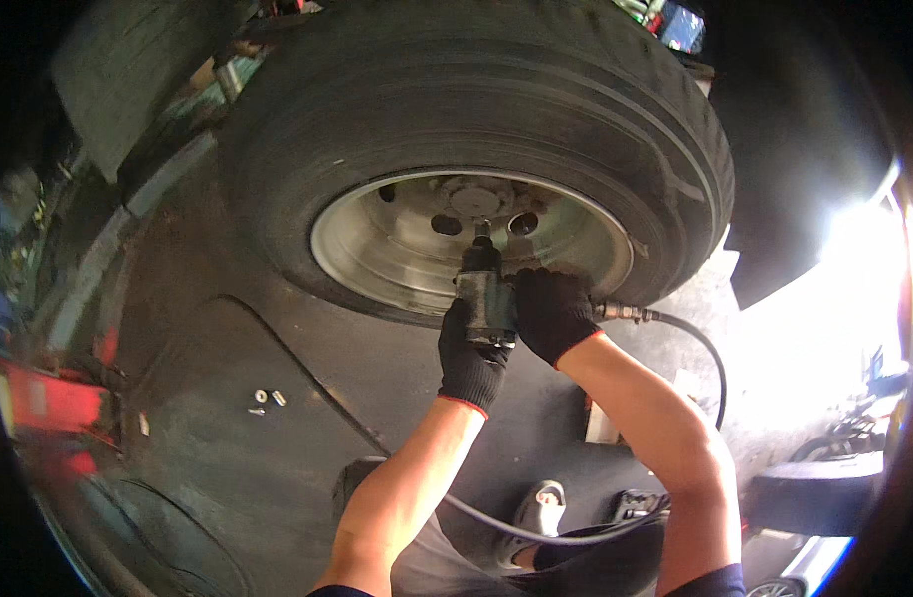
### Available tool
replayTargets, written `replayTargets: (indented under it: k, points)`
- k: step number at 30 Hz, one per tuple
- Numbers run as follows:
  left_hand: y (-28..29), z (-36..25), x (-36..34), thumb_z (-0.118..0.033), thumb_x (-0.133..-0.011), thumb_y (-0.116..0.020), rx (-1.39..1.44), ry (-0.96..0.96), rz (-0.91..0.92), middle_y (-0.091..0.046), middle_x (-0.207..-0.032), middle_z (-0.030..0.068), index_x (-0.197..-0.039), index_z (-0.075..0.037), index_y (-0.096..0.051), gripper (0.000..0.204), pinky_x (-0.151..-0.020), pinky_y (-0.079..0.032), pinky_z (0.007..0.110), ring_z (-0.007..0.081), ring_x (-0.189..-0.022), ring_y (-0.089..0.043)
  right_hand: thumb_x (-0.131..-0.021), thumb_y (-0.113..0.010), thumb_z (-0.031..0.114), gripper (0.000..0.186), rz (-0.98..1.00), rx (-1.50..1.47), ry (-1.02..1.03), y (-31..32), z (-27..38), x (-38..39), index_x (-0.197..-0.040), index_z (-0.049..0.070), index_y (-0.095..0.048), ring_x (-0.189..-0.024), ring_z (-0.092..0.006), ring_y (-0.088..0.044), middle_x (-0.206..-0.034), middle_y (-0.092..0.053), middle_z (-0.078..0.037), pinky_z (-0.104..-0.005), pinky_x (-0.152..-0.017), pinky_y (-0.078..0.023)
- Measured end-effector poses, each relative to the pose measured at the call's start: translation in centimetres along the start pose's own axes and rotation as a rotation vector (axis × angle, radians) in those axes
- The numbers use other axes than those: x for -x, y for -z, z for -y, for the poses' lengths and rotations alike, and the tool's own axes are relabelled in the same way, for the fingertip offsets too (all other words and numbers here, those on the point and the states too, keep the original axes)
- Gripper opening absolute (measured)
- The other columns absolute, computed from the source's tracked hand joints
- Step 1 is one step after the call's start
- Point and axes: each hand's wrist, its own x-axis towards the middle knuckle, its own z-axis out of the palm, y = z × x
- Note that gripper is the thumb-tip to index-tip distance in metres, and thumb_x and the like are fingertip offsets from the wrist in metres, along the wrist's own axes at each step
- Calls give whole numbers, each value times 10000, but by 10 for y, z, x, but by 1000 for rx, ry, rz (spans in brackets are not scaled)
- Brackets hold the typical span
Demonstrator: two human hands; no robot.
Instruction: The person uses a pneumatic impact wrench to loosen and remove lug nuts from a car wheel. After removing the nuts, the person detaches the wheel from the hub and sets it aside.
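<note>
An air impact wrench (488, 298) points away from me into a large wheel, and its socket end (482, 235) reaches the bolt area near the hub (471, 199). My left hand (468, 363), in a black knit glove, is closed round the left side and rear of the wrench body. Gloved the same way, my right hand (556, 313) grips the wrench's handle, which it mostly hides. Beyond that hand a metal coupling (624, 312) joins a black air hose (710, 348). The silvery steel rim (362, 264) sits inside a thick black tyre (456, 109).
Several small metal nuts or bolts (261, 396) lie on the dark floor at left. A red metal device (59, 403) stands farther left. The hose crosses the floor below my arms. Near my sandal (542, 509) sits a dark case (636, 504). Bright light floods the right.
</note>
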Motion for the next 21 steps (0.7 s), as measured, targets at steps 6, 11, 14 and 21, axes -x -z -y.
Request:
replayTargets:
  k: [6, 11, 14, 21]
  points:
    - [9, 7, -11, -305, -1009, -698, 26, 0, -75, -709, -1295, 131, -1350, -74, -647, 415, -905, -613, 471, 328, -1122, -716, -848, -695, 226, 269, 123, 127, -1, 11, 12, -3, -1045, 43, -713, -929, -378, -760, -985, -760, -222, -500, -806, -595]
    - [12, 21, -11, -360, -1017, -687, 189, -76, -34, -719, -1230, 94, -1334, -87, -669, 419, -909, -602, 434, 276, -1075, -719, -824, -701, 226, 275, 86, 288, 105, 27, 25, -8, -1042, 63, -744, -875, -376, -762, -910, -762, -198, -506, -771, -596]
    - [10, 23, -9, -362, -1017, -685, 285, -64, 18, -717, -1239, 100, -1362, -78, -660, 448, -925, -602, 430, 275, -1082, -722, -825, -691, 215, 248, 72, 386, 137, 34, 33, -11, -1025, 81, -750, -841, -358, -761, -878, -760, -176, -496, -755, -594]
    - [7, 16, -5, -342, -1019, -678, 295, -19, 0, -730, -1237, 117, -1379, -61, -656, 458, -938, -602, 433, 284, -1094, -728, -839, -672, 221, 241, 67, 440, 157, 40, 41, -11, -1023, 89, -754, -810, -355, -750, -853, -750, -163, -497, -745, -584]
